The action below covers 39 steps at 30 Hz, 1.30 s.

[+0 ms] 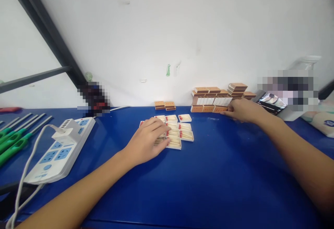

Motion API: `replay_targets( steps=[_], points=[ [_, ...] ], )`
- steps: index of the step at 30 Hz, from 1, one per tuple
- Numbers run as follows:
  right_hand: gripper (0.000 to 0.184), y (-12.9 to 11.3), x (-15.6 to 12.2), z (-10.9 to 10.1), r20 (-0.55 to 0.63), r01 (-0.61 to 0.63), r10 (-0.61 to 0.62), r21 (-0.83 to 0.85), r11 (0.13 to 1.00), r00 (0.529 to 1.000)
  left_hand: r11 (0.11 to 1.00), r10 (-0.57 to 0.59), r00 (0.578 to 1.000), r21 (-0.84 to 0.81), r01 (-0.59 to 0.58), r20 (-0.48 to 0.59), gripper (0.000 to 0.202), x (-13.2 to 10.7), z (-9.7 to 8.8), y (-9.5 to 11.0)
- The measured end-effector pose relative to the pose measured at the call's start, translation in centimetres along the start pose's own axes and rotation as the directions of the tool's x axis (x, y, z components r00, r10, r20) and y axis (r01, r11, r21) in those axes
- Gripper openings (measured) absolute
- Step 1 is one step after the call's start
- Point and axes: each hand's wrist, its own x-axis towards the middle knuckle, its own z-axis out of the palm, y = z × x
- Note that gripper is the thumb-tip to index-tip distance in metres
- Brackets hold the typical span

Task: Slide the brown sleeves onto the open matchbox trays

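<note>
My left hand (150, 140) lies palm down over a group of small white matchbox trays, thumb apart from the fingers, and hides some of them. Red-tipped matches fill the trays, such as the front tray (174, 143) by my thumb and the tray (186, 135) to its right. Over by the wall, my right hand (238, 110) has its fingers closed at the right end of a row of orange matchboxes (208, 109). A matchbox (220, 109) sits at my fingertips, partly covered by them. More matchboxes (237, 87) are piled behind that hand.
Two short stacks of matchboxes (165, 105) stand at the wall. On the left of the blue table (203, 183) lie a white power strip (62, 152) with a cable and several green-handled tools (21, 138). At right are a lit screen (272, 102) and a soft pack (322, 121).
</note>
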Motion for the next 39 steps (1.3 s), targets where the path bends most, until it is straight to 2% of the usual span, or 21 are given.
replay_targets(
  steps=[3, 6, 8, 9, 10, 11, 12, 14, 18, 21, 24, 28, 29, 30, 31, 33, 35, 39],
  points=[
    [0.035, -0.9, -1.1, -1.0, -0.099, -0.026, 0.021, -0.054, 0.998, 0.995, 0.999, -0.022, 0.999, 0.035, 0.024, -0.045, 0.022, 0.0, -0.2, -0.9],
    [0.025, -3.9, -2.0, -2.3, -0.216, 0.027, -0.042, -0.072, 0.997, 0.975, 0.997, -0.048, 0.991, 0.061, 0.056, -0.121, 0.020, 0.1, -0.2, -1.6],
    [0.023, -7.3, -1.6, -2.9, -0.264, 0.170, -0.175, -0.040, 0.985, 0.949, 0.993, -0.083, 0.981, 0.071, 0.097, -0.176, 0.018, 0.1, -0.2, -2.1],
    [0.022, -9.2, -1.1, -3.1, -0.277, 0.283, -0.275, -0.010, 0.959, 0.921, 0.990, -0.107, 0.975, 0.071, 0.123, -0.197, 0.017, 0.1, -0.3, -2.4],
    [0.025, -11.1, -0.4, -3.3, -0.304, 0.439, -0.406, 0.047, 0.897, 0.862, 0.986, -0.133, 0.968, 0.069, 0.151, -0.212, 0.017, 0.1, -0.3, -2.6],
    [0.032, -12.9, 0.4, -3.4, -0.316, 0.544, -0.500, 0.065, 0.836, 0.806, 0.983, -0.155, 0.963, 0.064, 0.172, -0.219, 0.016, 0.1, -0.5, -2.9],
    [0.039, -14.7, 1.4, -3.5, -0.304, 0.578, -0.540, 0.047, 0.814, 0.785, 0.982, -0.167, 0.962, 0.052, 0.183, -0.215, 0.016, 0.2, -0.6, -3.1],
    [0.047, -17.4, 3.2, -3.6, -0.211, 0.582, -0.570, -0.007, 0.813, 0.794, 0.986, -0.158, 0.973, 0.019, 0.163, -0.168, 0.022, 0.2, -1.1, -3.4],
    [0.037, -20.0, 5.6, -3.4, -0.066, 0.555, -0.557, -0.040, 0.831, 0.828, 0.996, -0.087, 0.996, -0.004, 0.087, -0.005, 0.058, 0.3, -1.8, -3.5],
    [0.031, -20.0, 5.8, -3.3, -0.027, 0.540, -0.541, -0.051, 0.840, 0.840, 0.996, -0.082, 0.996, 0.027, 0.081, 0.045, 0.074, 0.2, -2.0, -3.6],
    [0.030, -18.8, 4.8, -3.7, -0.053, 0.540, -0.542, -0.049, 0.840, 0.839, 0.995, -0.083, 0.996, 0.061, 0.080, 0.033, 0.068, 0.2, -1.9, -3.8],
    [0.028, -15.8, 0.5, -4.6, -0.155, 0.520, -0.517, -0.026, 0.854, 0.842, 0.991, -0.090, 0.993, 0.093, 0.097, -0.072, 0.051, 0.2, -1.8, -3.4],
    [0.029, -14.8, -1.1, -4.6, -0.200, 0.529, -0.508, 0.065, 0.846, 0.838, 0.992, -0.083, 0.992, 0.090, 0.091, -0.094, 0.050, 0.2, -1.8, -3.0],
    [0.030, -13.9, -2.8, -4.5, -0.185, 0.544, -0.517, 0.158, 0.824, 0.836, 0.993, -0.071, 0.992, 0.081, 0.080, -0.103, 0.049, 0.2, -1.7, -2.4],
    [0.032, -13.1, -4.5, -4.1, -0.145, 0.545, -0.526, 0.248, 0.801, 0.838, 0.996, -0.051, 0.995, 0.065, 0.057, -0.091, 0.049, 0.2, -1.5, -1.7],
    [0.035, -11.6, -7.7, -3.0, -0.058, 0.552, -0.582, 0.406, 0.729, 0.811, 1.000, 0.004, 0.997, 0.026, -0.002, -0.072, 0.052, 0.0, -1.0, 0.0],
    [0.031, -10.6, -9.9, -1.5, -0.035, 0.533, -0.595, 0.489, 0.690, 0.803, 0.997, 0.072, 0.996, -0.025, -0.073, -0.055, 0.054, -0.2, -0.3, 1.6],
    [0.027, -10.3, -11.0, 0.5, -0.038, 0.497, -0.552, 0.490, 0.716, 0.833, 0.990, 0.112, 0.994, -0.088, -0.110, 0.020, 0.042, -0.5, 0.5, 3.2]
  ],
)
